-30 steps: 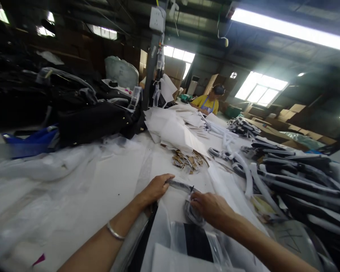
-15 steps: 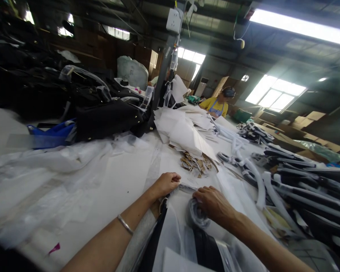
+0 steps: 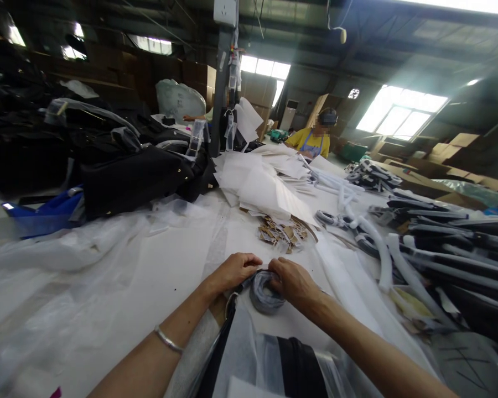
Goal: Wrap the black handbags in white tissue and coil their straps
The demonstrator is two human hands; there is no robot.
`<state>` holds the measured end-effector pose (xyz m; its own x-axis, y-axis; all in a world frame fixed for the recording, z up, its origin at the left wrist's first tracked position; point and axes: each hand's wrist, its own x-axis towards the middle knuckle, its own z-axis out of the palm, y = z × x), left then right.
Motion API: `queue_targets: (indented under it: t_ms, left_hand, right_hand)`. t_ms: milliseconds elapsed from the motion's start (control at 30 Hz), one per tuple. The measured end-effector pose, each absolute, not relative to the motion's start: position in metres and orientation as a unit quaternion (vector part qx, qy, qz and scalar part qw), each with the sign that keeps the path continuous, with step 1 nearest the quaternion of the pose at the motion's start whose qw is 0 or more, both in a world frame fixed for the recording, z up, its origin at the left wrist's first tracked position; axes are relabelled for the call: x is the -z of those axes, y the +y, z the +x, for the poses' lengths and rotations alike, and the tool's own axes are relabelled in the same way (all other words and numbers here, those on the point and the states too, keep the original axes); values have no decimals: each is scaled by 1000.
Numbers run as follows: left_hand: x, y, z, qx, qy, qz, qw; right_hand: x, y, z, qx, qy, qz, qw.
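Grey coiled fabric strap (image 3: 264,296) is held btwn both hands: left hand (image 3: 235,271) fisted on its tail end, right hand (image 3: 294,283) curled on the coil's right rim, equally near.

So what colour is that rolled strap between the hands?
Grey; the strap shows best in head view.

dim hall, window glare, warped edges

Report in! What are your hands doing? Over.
Left hand and right hand both closed on grey strap coil. Coil on white table. Brown tag pile just beyond, apart.
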<state>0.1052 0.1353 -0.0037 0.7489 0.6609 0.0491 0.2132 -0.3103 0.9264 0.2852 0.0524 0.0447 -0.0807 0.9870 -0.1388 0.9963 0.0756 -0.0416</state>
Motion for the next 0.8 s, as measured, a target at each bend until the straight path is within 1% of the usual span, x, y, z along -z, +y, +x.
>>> queue_targets:
  t_ms: [167, 267, 367, 467, 600, 700, 800]
  left_hand:
    - [2, 133, 107, -215, 276, 816, 459]
    - [-3, 131, 105, -198, 263, 837, 437]
    - [-12, 129, 107, -168, 267, 854, 414]
    - [-20, 132, 120, -128, 318, 879, 331]
    - [-22, 132, 146, -62, 328, 911, 242]
    - [-20, 126, 157, -55, 343, 914, 211]
    - [-17, 121, 159, -62, 355, 910, 204]
  right_hand:
    - [-53, 48, 296, 33, 722, 691, 22]
    - [-55, 49, 300, 36, 719, 694, 24]
    - [-54, 50, 301, 61, 705, 706, 27]
    - [-52, 55, 299, 82, 693, 716, 10]
    - [-48, 58, 298, 106, 672, 732, -25]
    - [-52, 52, 306, 145, 666, 730, -50]
    - [-69, 38, 335, 196, 667, 715, -79]
